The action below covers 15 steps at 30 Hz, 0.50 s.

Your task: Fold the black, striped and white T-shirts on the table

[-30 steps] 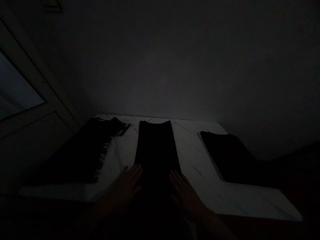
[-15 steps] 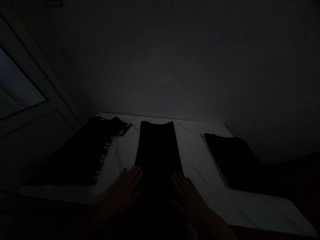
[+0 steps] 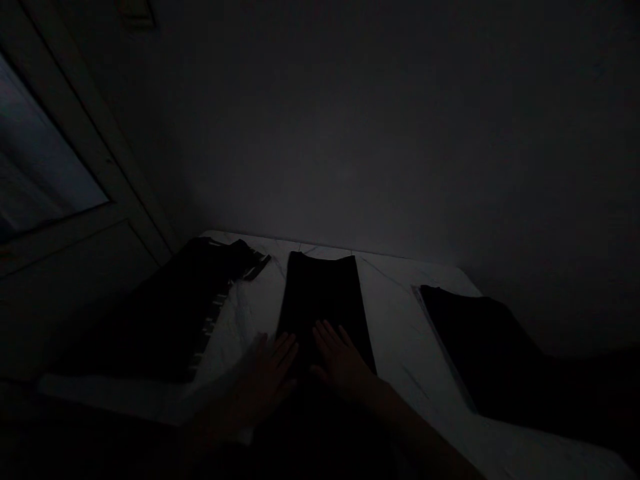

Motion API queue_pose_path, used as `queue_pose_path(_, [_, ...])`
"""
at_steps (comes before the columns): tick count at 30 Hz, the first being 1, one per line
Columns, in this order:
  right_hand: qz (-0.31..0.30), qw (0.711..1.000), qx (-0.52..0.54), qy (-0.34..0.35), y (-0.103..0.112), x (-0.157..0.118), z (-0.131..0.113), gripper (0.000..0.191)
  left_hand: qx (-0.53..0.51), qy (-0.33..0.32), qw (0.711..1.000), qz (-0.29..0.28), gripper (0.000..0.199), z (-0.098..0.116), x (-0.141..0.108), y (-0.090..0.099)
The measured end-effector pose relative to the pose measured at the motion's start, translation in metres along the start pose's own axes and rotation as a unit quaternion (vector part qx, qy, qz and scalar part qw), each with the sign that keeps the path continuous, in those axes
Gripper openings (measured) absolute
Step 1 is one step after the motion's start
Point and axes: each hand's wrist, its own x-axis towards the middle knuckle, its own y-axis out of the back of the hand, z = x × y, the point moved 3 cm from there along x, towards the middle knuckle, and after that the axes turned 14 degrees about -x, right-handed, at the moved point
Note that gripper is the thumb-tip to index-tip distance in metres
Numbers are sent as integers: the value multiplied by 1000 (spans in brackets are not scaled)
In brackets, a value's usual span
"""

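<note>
A long black folded garment (image 3: 323,287) lies flat in front of me; the dark hides its exact kind. My left hand (image 3: 274,363) rests along its left edge, fingers stretched out and slightly spread. On the middle of the cloth lies my right hand (image 3: 340,357), also flat with fingers extended. Neither hand grips anything. The garment's near end merges into the darkness at the bottom of the view.
Under everything is a white marble-patterned table (image 3: 395,320) against a wall (image 3: 330,147). A black garment with a patterned edge (image 3: 165,307) lies at left, another folded dark stack (image 3: 480,347) at right. A door with a glass pane (image 3: 45,153) stands left.
My right hand has slid left from the garment's right edge onto its middle. My left hand stays at the left edge. The whole view has shifted slightly.
</note>
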Motion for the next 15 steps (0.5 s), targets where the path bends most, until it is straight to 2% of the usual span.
queue_pose_path(3, [15, 1000, 0, 0, -2, 12, -5, 77, 19, 52, 998, 27, 59, -33, 60, 14])
queue_pose_path(5, [9, 1000, 4, 2, -7, 15, -7, 76, 29, 84, 996, 24, 57, -60, 93, 20])
queue_pose_path(9, [8, 1000, 10, -5, -10, 23, -1, 74, 40, 65, 997, -4, 55, -100, 127, 19])
queue_pose_path(12, [24, 999, 4, -27, 3, 59, 13, 70, 58, 50, 996, 34, 54, -116, 149, 19])
queue_pose_path(15, [17, 997, -14, -69, 16, 114, 36, 66, 59, 84, 993, 62, 54, -129, 176, 19])
